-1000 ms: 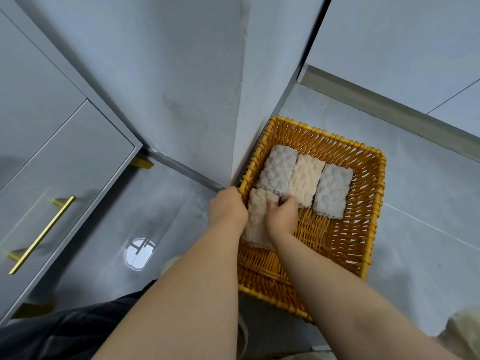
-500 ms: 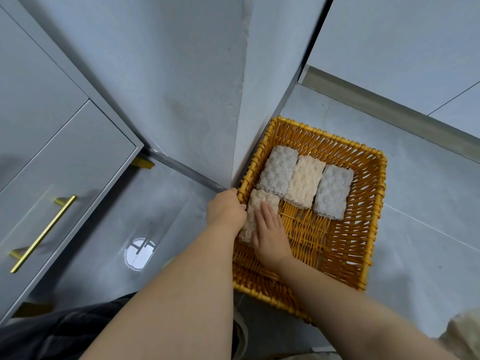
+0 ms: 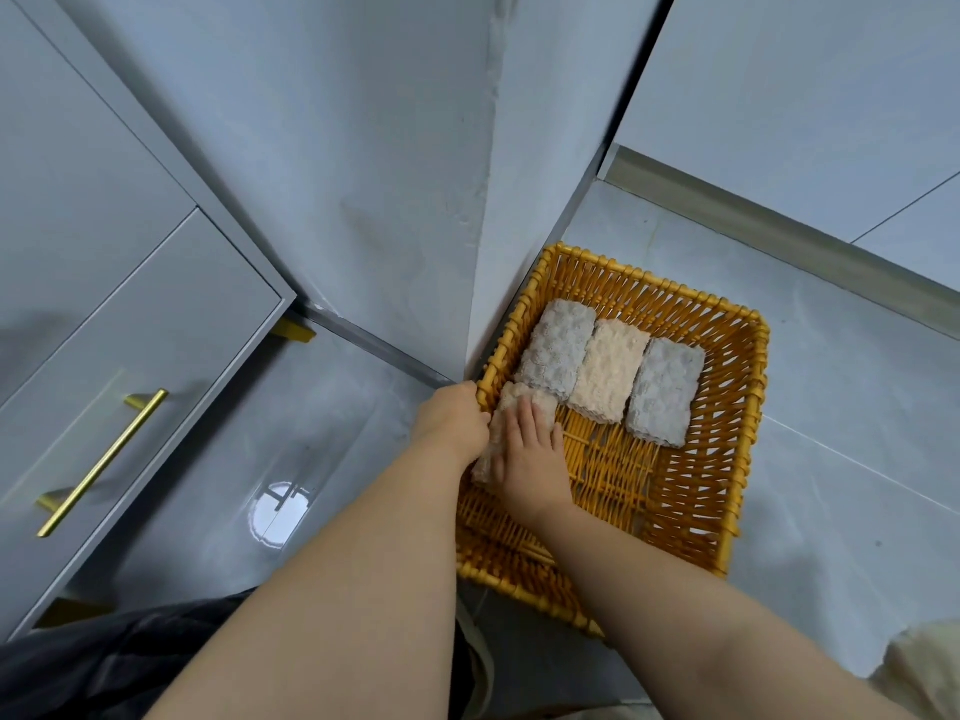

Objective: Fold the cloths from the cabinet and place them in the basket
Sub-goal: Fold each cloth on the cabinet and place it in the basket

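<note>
The right hand [image 3: 530, 452], fingers [image 3: 525, 415] straight, presses the folded beige cloth [image 3: 511, 393] against the basket [image 3: 748, 407]'s left wall. The left hand [image 3: 452, 423]'s fingers are hidden, so its hold is unclear. Released abruptly, the fold may spring open.

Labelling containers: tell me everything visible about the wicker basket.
The basket is rectangular, woven of orange-yellow wicker, with open-weave walls and a rim. It sits upright on the tile floor, its left side by a wall corner. Along its far end lie a left grey cloth, a middle cream cloth and a right grey cloth, folded, side by side. A fourth cloth lies by the left wall under the flat right hand; the left hand is at the left rim.
</note>
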Tool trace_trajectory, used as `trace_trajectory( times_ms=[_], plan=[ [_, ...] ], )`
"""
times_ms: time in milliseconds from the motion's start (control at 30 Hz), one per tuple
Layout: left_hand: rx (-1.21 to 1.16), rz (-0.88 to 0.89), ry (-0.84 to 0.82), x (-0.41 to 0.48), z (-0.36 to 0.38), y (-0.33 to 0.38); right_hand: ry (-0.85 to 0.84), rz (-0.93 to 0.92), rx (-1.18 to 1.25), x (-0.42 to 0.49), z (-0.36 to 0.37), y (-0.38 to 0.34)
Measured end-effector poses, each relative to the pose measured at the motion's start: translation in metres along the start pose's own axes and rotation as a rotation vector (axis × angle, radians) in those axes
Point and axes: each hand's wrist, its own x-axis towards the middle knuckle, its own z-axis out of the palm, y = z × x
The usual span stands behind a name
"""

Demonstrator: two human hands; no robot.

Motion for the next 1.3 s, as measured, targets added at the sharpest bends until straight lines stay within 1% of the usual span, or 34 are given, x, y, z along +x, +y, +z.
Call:
trace_trajectory(
  times_ms=[67,200,333,467,533,600,733,800,867,900,1033,1100,1200,1300],
  plan=[
    [0.028,0.011,-0.028,0.001,-0.004,0.001,0.031,-0.002,0.008,0.0,-0.012,0.002],
    [0.068,0.048,-0.064,-0.007,-0.019,0.005,0.153,-0.035,-0.01,0.001,-0.048,0.002],
    [0.17,0.089,-0.064,-0.021,-0.04,0.004,0.268,-0.156,0.036,-0.003,-0.089,-0.008],
    [0.331,0.109,-0.059,-0.039,-0.075,-0.003,0.387,-0.295,0.039,-0.012,-0.128,-0.029],
    [0.398,0.084,-0.08,-0.049,-0.097,-0.011,0.386,-0.356,0.036,-0.019,-0.146,-0.046],
    [0.44,0.064,-0.067,-0.059,-0.118,-0.021,0.376,-0.401,0.061,-0.023,-0.161,-0.066],
    [0.492,0.045,0.059,-0.088,-0.169,-0.037,0.442,-0.464,0.142,-0.021,-0.193,-0.114],
    [0.453,0.036,0.15,-0.107,-0.196,-0.053,0.464,-0.507,0.166,-0.024,-0.216,-0.143],
    [0.374,0.037,0.241,-0.124,-0.22,-0.065,0.448,-0.512,0.211,-0.022,-0.236,-0.161],
    [0.342,0.043,0.297,-0.132,-0.229,-0.07,0.454,-0.502,0.233,-0.022,-0.245,-0.169],
    [0.204,0.05,0.635,-0.177,-0.271,-0.097,0.512,-0.576,0.268,-0.027,-0.285,-0.22],
    [0.15,0.07,0.765,-0.191,-0.285,-0.104,0.552,-0.597,0.269,-0.027,-0.301,-0.239],
    [0.105,0.04,0.877,-0.211,-0.307,-0.123,0.624,-0.663,0.276,-0.027,-0.321,-0.276],
    [0.048,-0.032,0.917,-0.22,-0.319,-0.148,0.637,-0.704,0.277,-0.025,-0.335,-0.308]
  ],
)
